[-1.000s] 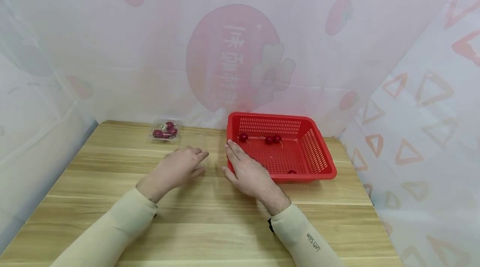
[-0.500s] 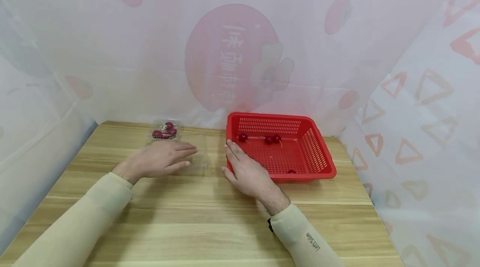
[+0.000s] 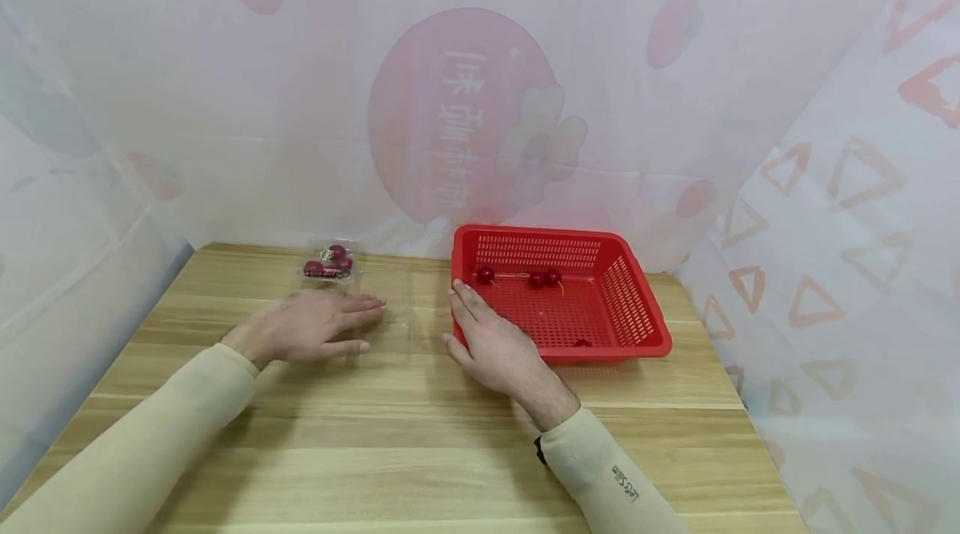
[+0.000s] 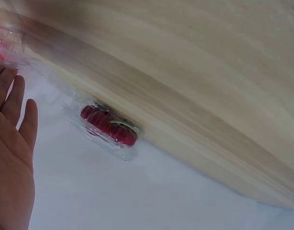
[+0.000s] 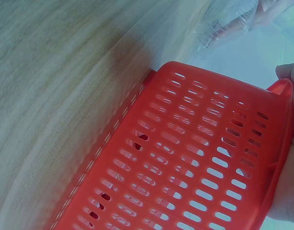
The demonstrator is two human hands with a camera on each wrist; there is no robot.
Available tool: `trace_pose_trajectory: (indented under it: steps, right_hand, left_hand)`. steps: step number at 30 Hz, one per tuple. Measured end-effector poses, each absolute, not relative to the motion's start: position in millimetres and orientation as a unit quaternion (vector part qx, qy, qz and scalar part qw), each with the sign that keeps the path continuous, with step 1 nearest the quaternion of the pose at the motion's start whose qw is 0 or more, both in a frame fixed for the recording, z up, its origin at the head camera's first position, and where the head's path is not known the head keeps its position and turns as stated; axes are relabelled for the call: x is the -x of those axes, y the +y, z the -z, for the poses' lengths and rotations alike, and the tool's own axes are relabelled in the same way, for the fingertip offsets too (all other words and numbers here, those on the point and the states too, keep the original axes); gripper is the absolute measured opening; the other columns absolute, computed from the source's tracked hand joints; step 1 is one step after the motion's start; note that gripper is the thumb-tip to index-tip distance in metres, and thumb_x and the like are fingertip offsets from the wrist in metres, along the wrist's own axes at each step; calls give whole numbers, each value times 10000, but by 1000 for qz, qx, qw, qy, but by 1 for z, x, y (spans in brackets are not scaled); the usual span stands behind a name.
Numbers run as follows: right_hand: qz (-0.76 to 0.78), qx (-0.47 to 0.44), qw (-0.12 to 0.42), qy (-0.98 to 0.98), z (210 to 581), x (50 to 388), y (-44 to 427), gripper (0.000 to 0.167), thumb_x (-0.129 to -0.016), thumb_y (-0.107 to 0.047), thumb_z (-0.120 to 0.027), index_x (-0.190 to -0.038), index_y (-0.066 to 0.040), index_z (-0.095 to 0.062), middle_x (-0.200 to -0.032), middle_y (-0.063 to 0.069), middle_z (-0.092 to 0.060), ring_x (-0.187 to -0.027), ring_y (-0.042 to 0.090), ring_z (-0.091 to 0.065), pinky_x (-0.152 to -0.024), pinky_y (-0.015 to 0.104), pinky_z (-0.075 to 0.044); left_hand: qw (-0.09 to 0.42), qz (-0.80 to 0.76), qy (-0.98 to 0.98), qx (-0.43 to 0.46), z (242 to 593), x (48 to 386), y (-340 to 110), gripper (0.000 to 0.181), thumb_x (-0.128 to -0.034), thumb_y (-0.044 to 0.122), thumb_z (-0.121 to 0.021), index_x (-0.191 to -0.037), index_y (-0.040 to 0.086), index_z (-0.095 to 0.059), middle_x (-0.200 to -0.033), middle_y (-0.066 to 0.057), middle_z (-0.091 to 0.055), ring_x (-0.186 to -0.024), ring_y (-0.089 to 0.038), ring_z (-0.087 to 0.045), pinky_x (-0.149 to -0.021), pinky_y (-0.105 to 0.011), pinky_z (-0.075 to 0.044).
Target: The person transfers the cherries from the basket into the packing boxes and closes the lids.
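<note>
My left hand [image 3: 303, 326] lies nearly flat with straight fingers, reaching toward a clear plastic container [image 3: 392, 317] on the table. Whether its fingertips touch the container is hard to tell. Just behind that hand is a small clear plastic box [image 3: 330, 262] of dark red cherries, also seen as a cherry box [image 4: 108, 127] in the left wrist view. My right hand [image 3: 498, 351] rests on the near left corner of a red slotted basket [image 3: 622, 353], fingers extended along its rim. Several cherries [image 3: 553, 276] with stems lie inside the basket.
A wooden table [image 3: 420, 451] carries everything, its back edge against a pale printed curtain [image 3: 300, 101]. Another curtain with triangle prints [image 3: 840, 267] hangs on the right. The basket wall [image 5: 175, 143] fills much of the right wrist view.
My left hand has moved left, away from the basket, then settled slightly lower beside the clear container, which now shows more plainly. My right hand and the basket stay in place.
</note>
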State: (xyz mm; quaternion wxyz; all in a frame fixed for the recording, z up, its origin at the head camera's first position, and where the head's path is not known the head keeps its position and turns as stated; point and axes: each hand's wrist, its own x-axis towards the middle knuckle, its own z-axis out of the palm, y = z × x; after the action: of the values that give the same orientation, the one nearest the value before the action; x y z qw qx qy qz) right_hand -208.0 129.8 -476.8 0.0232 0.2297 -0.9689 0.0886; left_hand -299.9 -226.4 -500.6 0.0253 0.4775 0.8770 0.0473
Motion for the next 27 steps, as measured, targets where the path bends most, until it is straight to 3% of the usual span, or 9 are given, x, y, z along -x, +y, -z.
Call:
trace_pose_trajectory:
  steps: [14, 23, 27]
  right_hand:
    - [-96, -227, 16, -969, 475, 209, 130, 767, -1235, -461, -571, -1844, -49, -351, -1958, 119, -319, -1810, 261, -378, -1361, 451, -538]
    - [-153, -226, -11, -962, 465, 216, 141, 719, -1243, -473, -568, -1826, -80, -416, -1942, 95, -367, -1815, 279, -371, -1447, 500, -424]
    - [-162, -213, -14, -963, 462, 222, 152, 692, -1241, -450, -570, -1823, -100, -433, -1928, 98, -400, -1798, 297, -405, -1438, 519, -441]
  left_hand:
    - [50, -33, 883, -465, 508, 295, -225, 947, -1121, 750, -642, -1784, 88, -501, -1846, -136, -525, -1663, -419, -585, -1328, -652, -535]
    - [61, -36, 886, -457, 509, 292, -224, 973, -1123, 743, -642, -1786, 50, -480, -1855, -163, -505, -1670, -443, -569, -1315, -665, -542]
    - [64, -41, 887, -456, 509, 292, -224, 976, -1120, 743, -648, -1788, 51, -478, -1858, -160, -502, -1675, -439, -564, -1317, -666, -539]
